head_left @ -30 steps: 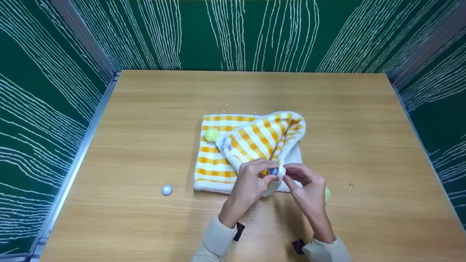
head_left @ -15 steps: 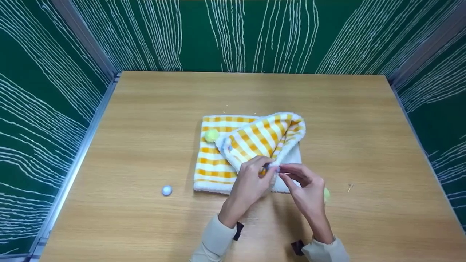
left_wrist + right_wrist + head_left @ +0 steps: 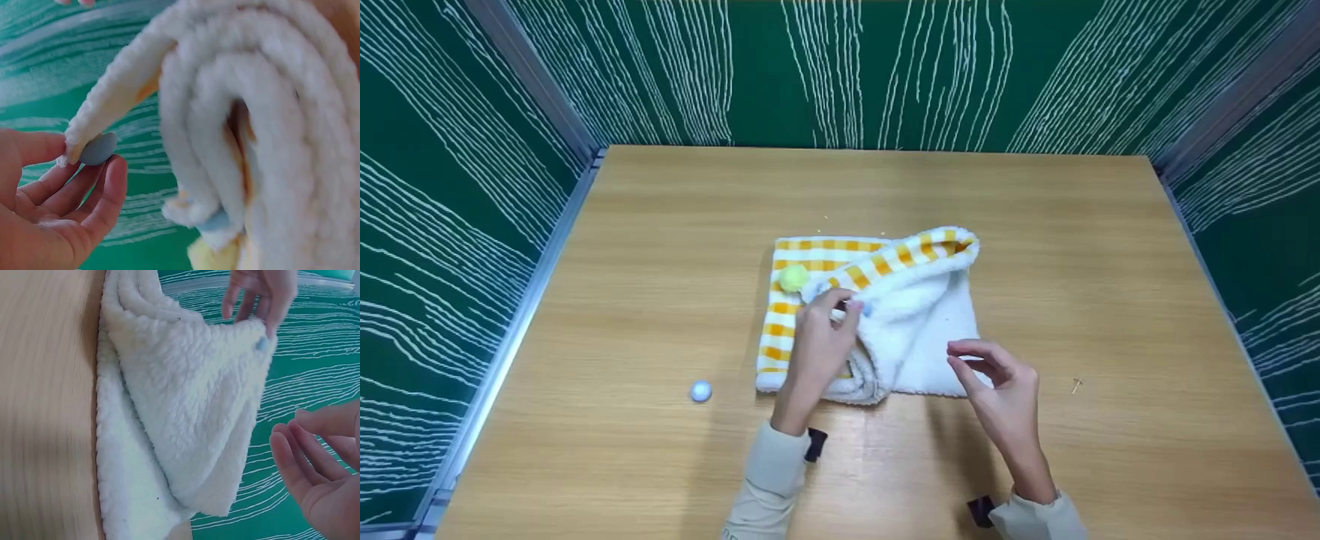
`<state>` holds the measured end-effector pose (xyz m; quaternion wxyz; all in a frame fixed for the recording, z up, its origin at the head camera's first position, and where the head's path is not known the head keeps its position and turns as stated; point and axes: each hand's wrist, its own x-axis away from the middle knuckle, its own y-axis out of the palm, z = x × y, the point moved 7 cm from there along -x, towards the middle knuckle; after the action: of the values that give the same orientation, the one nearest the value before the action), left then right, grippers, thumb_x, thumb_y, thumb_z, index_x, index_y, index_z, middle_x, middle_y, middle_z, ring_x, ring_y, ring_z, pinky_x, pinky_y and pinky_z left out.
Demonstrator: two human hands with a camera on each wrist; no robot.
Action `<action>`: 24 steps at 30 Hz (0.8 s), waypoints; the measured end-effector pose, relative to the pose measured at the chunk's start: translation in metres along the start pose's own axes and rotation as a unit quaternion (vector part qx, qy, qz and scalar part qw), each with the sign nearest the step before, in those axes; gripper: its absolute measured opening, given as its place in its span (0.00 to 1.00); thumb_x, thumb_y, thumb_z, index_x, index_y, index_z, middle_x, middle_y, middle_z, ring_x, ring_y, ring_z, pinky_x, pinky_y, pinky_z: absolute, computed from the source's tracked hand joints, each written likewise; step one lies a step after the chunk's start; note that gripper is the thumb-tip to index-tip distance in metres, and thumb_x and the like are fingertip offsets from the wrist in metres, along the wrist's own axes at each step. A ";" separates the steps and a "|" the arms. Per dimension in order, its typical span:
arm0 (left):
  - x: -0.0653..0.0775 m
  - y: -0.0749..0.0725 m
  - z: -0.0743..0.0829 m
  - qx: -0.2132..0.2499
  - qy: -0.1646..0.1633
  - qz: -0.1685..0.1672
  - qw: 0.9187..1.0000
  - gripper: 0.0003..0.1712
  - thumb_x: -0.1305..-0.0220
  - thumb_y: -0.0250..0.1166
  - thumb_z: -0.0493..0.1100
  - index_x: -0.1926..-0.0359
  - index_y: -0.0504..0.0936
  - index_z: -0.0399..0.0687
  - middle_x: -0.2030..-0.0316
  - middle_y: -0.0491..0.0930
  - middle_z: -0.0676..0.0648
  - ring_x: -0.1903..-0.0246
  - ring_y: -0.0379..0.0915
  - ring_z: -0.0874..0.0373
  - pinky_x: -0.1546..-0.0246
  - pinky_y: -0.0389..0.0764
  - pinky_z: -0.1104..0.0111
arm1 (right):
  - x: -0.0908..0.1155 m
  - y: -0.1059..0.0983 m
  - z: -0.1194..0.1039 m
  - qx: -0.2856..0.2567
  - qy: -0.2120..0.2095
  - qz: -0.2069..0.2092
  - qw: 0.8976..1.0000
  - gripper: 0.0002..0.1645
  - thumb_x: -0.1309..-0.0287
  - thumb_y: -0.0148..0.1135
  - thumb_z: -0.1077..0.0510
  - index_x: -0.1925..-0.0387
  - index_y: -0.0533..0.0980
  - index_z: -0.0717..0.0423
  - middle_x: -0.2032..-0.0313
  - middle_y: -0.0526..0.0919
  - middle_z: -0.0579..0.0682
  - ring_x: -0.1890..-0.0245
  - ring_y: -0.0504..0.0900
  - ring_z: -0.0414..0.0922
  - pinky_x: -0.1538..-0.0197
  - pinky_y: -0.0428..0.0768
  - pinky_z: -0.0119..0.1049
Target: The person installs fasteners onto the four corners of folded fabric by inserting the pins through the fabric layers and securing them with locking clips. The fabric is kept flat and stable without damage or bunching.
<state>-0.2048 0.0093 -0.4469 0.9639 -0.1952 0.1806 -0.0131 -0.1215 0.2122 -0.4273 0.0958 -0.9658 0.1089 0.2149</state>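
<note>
A yellow-and-white checked blanket [image 3: 784,330] with a white fleece underside lies folded, one flap turned back. My left hand [image 3: 819,339] pinches a corner of that flap and holds it raised. In the left wrist view, a smooth grey-blue disc [image 3: 99,149] sits against this corner, beside the fingertips. On the fleece side a small blue piece [image 3: 262,343] shows there. My right hand [image 3: 1003,382] hovers over the blanket's right front, thumb and fingertips close together, with nothing visible between them. Another blue piece [image 3: 215,220] sits at another corner in the roll, by a yellow-green pompom-like ball [image 3: 793,278].
On the wooden table [image 3: 630,300], a round pale blue piece [image 3: 701,391] lies left of the blanket. A tiny gold pin-like item [image 3: 1077,385] lies to the right. Green panels with white lines [image 3: 870,75] enclose the table's back and sides.
My left hand has carried the pinched corner left and away from me, turning the flap's white side up. The right hand has let go of the corner and stays near the right front.
</note>
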 end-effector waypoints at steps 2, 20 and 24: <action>-0.004 -0.004 -0.008 0.002 -0.004 0.007 1.000 0.09 0.41 0.57 0.39 0.62 0.79 0.40 0.70 0.77 0.49 0.74 0.72 0.60 0.76 0.75 0.76 | 0.001 -0.002 0.001 0.011 0.007 -0.001 1.000 0.09 0.60 0.61 0.78 0.71 0.76 0.73 0.70 0.79 0.66 0.68 0.78 0.53 0.63 0.78 0.33; -0.007 -0.005 -0.057 -0.114 -0.039 0.027 0.992 0.09 0.47 0.61 0.38 0.62 0.75 0.45 0.74 0.70 0.51 0.76 0.67 0.62 0.77 0.71 0.73 | 0.001 -0.022 0.009 0.113 0.016 -0.010 0.993 0.08 0.59 0.62 0.75 0.71 0.77 0.69 0.70 0.80 0.60 0.70 0.79 0.49 0.66 0.77 0.28; -0.006 -0.005 -0.049 -0.127 -0.021 0.038 0.991 0.11 0.47 0.61 0.36 0.61 0.75 0.47 0.74 0.68 0.51 0.77 0.64 0.62 0.79 0.69 0.73 | 0.002 -0.029 0.017 0.137 0.022 0.001 0.990 0.08 0.58 0.62 0.73 0.71 0.78 0.65 0.71 0.81 0.55 0.70 0.79 0.49 0.67 0.78 0.29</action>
<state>-0.2270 -0.0126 -0.4851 0.9347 -0.3092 0.1676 0.0509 -0.1191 0.2437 -0.4392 0.2251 -0.9479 0.1401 0.1767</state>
